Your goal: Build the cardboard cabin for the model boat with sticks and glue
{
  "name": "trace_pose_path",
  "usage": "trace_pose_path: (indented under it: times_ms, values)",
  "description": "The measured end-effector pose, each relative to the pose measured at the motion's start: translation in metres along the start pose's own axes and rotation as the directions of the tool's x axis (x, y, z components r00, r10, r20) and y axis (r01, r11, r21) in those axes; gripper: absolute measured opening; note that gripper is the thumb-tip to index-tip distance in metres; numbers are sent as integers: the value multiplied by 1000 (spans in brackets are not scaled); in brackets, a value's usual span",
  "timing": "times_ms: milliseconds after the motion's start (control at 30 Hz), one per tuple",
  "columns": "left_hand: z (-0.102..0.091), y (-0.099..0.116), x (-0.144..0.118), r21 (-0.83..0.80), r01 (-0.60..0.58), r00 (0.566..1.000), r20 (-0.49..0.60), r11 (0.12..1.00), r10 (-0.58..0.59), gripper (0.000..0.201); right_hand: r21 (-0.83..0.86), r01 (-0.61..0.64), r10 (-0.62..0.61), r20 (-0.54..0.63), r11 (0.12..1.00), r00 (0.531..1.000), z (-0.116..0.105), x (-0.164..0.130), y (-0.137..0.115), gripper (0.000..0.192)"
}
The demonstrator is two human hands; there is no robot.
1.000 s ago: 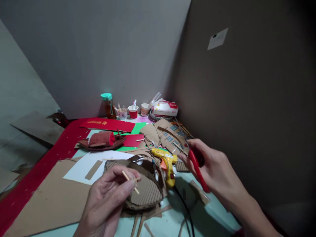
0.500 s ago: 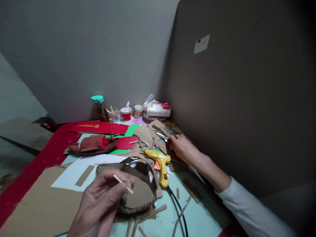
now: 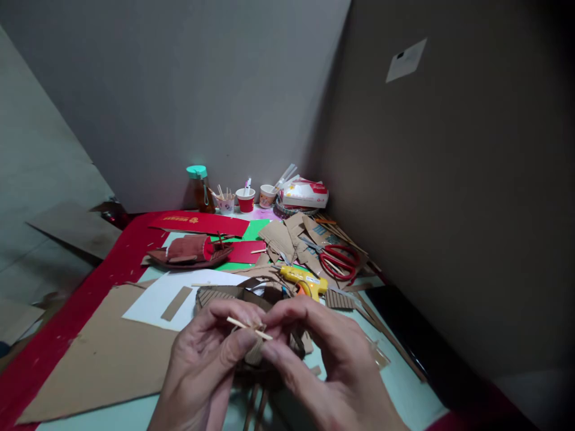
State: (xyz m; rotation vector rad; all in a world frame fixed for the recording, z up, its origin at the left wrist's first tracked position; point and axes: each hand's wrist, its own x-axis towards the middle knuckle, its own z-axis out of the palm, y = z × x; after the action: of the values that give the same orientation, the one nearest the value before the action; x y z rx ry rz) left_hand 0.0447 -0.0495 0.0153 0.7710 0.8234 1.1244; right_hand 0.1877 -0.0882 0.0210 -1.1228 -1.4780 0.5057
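Since earlier: right hand (image 3: 332,359) has come back from the far scissors (image 3: 338,261), now lying alone on the cardboard scraps (image 3: 287,236), and joined the left hand (image 3: 202,365) at the stick.
Thing in hand: thin wooden stick (image 3: 245,326), held above the corrugated cardboard boat hull (image 3: 224,294).
Long axis: runs from about 10 o'clock to 4 o'clock, nearly level.
Left fingers: thumb and forefinger pinch the stick's left half.
Right fingers: fingertips close on the stick's 4 o'clock end; how firmly they grip it is hard to tell, since the thumb covers the contact.
Nearer hand: both touch it; the left hand has more of its length.
Hull from fingers: directly below and toward 12 o'clock, mostly hidden by both hands.
Edges: yellow glue gun (image 3: 305,282) just beyond at 1 o'clock; red model boat (image 3: 191,251) well apart at 11 o'clock.
Open room: bare table (image 3: 404,383) at 3 o'clock, flat cardboard sheet (image 3: 99,365) at 9 o'clock.
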Motion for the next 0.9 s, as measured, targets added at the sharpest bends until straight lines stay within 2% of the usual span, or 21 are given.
trace_pose_path:
  times_ms: [100,300,433,600,767,900]
  values:
    - [-1,-1,1,8,7,1000,12,1000,-7,29,-17,66,-67,-81,998,994,6,1,4,9]
    - [-6,1,3,40,60,991,114,997,-64,28,-98,33,-38,-55,995,998,0,-4,5,10]
    - [-4,3,0,124,34,995,87,992,-45,28,-114,27,-35,-73,993,997,-7,-5,4,11]
    - [0,4,-2,211,-10,998,69,977,-5,28,-158,89,-89,7,983,996,-7,-10,6,12]
    - [-6,1,-2,327,-56,996,80,943,32,29,-135,135,-153,-135,982,979,10,-27,22,12]
    - [-10,-3,-3,331,36,997,50,943,-56,33,-119,110,-136,-247,987,959,23,-38,30,18]
